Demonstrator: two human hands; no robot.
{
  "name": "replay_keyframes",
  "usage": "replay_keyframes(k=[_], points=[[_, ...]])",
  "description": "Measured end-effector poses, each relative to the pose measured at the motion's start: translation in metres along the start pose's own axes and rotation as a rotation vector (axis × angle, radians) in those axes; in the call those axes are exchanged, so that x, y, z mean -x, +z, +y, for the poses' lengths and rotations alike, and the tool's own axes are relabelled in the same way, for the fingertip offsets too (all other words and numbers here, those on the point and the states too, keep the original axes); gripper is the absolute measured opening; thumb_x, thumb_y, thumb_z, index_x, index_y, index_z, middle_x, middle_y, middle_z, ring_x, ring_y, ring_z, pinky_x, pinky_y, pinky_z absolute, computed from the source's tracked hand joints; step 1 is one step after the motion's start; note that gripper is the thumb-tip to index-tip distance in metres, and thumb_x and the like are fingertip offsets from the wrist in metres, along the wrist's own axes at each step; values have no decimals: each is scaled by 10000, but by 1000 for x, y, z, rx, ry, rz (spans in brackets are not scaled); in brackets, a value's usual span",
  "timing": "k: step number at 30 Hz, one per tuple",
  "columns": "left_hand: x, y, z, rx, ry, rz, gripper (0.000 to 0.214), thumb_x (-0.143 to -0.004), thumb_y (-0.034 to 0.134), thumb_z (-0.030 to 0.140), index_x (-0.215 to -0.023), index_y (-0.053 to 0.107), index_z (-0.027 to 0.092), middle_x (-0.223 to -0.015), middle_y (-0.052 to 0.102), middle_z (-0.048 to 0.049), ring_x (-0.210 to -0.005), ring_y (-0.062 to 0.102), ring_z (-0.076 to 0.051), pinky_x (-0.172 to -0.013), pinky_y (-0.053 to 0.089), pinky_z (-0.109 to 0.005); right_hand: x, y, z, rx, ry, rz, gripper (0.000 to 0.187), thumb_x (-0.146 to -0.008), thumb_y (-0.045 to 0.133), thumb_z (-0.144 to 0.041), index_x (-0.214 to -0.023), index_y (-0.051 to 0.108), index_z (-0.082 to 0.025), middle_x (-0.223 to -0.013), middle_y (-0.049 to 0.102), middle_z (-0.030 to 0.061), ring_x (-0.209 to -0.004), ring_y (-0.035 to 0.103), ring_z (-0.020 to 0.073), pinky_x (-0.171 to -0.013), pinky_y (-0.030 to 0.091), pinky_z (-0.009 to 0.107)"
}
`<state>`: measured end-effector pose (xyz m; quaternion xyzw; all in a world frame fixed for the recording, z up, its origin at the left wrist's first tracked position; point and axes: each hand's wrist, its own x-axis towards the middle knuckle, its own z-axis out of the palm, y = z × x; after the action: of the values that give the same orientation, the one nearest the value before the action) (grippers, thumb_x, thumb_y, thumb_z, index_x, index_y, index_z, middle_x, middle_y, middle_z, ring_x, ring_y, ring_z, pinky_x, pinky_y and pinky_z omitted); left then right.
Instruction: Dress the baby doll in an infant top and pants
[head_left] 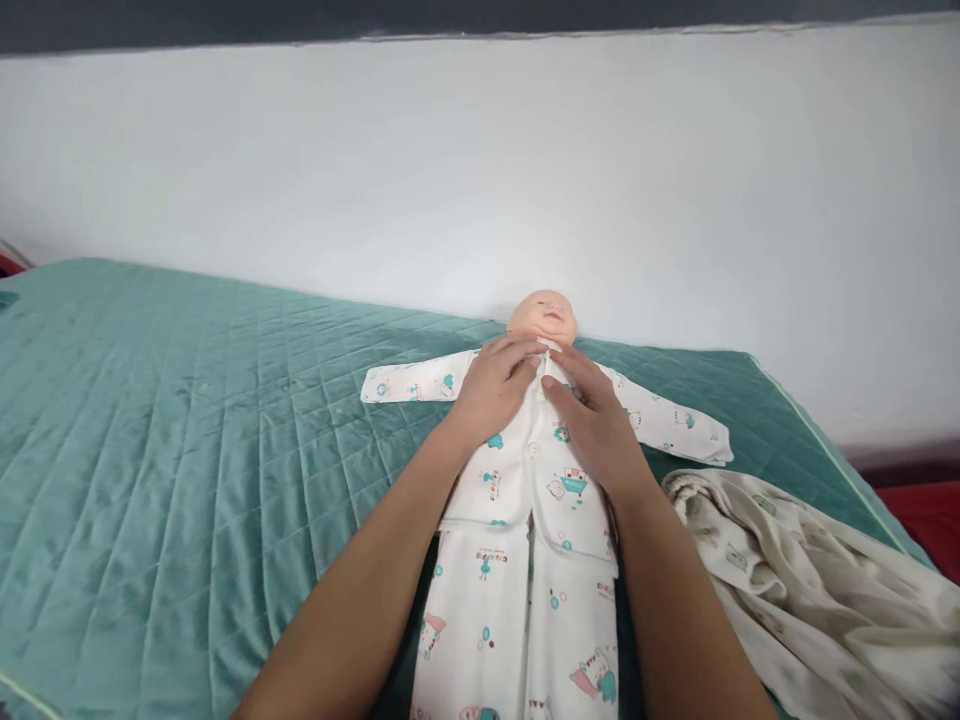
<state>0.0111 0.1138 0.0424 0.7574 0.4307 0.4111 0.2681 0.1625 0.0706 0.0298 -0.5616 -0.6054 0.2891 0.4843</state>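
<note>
A baby doll lies on its back, its head by the wall. It wears a white long-sleeved baby shirt with small printed figures, its sleeves spread to both sides. Matching white trousers extend below the hem. My left hand rests on the upper chest, fingers bent and pinching the shirt front near the collar. Opposite it, my right hand grips the other side of the front opening, thumb and fingers close to the left fingertips. A button shows lower down the front; the fingers partly hide the collar fastening.
A green quilted cover spreads under the doll. At the right lies a crumpled pale patterned cloth. Behind the doll rises a white wall, and something red stands beyond the right edge.
</note>
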Motion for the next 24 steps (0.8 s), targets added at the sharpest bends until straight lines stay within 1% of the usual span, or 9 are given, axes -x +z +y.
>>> replay_keyframes(k=[3,6,9,11,13,15,17,20,24], points=[[0,-1,0,-42,2,-38,337,-1017,426,240,-1226,690,267,-1406,623,-7,-1354,496,-187,-1195,346,-372,1,0,-4,-8,-3,20,472,-895,653,-433,-1356,610,-344,-1429,591,19,-1342,493,294,-1108,414,502],[1,-2,0,-89,-1,-85,377,-1034,390,274,-1295,661,291,-1462,573,-9,-1395,450,-198,-1208,322,-404,2,0,-7,-16,-10,30,481,-885,665,-414,-1353,598,-324,-1405,603,31,-1312,509,284,-1083,428,478],[1,-1,0,-100,-3,-105,374,-1031,403,284,-1315,646,299,-1486,547,-13,-1411,428,-208,-1212,307,-427,0,1,-4,-63,-31,54,438,-869,679,-407,-1289,627,-297,-1343,639,44,-1247,557,275,-1044,459,464],[1,0,0,-85,6,-88,329,-1017,444,290,-1255,671,299,-1459,570,-10,-1399,444,-209,-1209,310,-428,-1,3,1,-141,-9,102,378,-859,685,-402,-1215,641,-282,-1304,662,44,-1214,588,268,-1037,471,461],[1,1,0,-51,23,-49,247,-993,498,288,-1118,710,276,-1414,606,-12,-1382,465,-214,-1201,321,-419,0,5,5,-237,18,163,272,-850,686,-382,-1096,642,-272,-1296,669,35,-1205,605,258,-1049,472,456],[2,1,0,16,32,-13,175,-966,547,283,-966,716,242,-1371,637,-25,-1368,483,-219,-1193,331,-409,2,6,7,-296,-1,199,153,-847,677,-342,-971,628,-269,-1315,662,20,-1223,604,246,-1080,455,446],[5,-2,0,108,28,-19,165,-950,571,282,-872,701,219,-1348,651,-45,-1353,506,-221,-1189,338,-405,6,6,5,-279,-51,185,74,-851,666,-310,-899,629,-267,-1335,650,13,-1263,583,242,-1112,428,445],[11,-8,-2,223,23,-84,184,-952,566,295,-855,696,209,-1390,622,-63,-1363,512,-218,-1205,318,-405,17,5,3,-207,-104,136,55,-873,657,-311,-916,661,-277,-1373,629,17,-1331,537,247,-1151,384,469],[18,-18,-4,272,37,-186,196,-961,552,331,-912,709,226,-1495,539,-50,-1442,433,-219,-1231,271,-416,37,2,6,-150,-124,117,151,-897,660,-338,-1043,683,-304,-1463,567,12,-1407,466,247,-1202,321,490]])
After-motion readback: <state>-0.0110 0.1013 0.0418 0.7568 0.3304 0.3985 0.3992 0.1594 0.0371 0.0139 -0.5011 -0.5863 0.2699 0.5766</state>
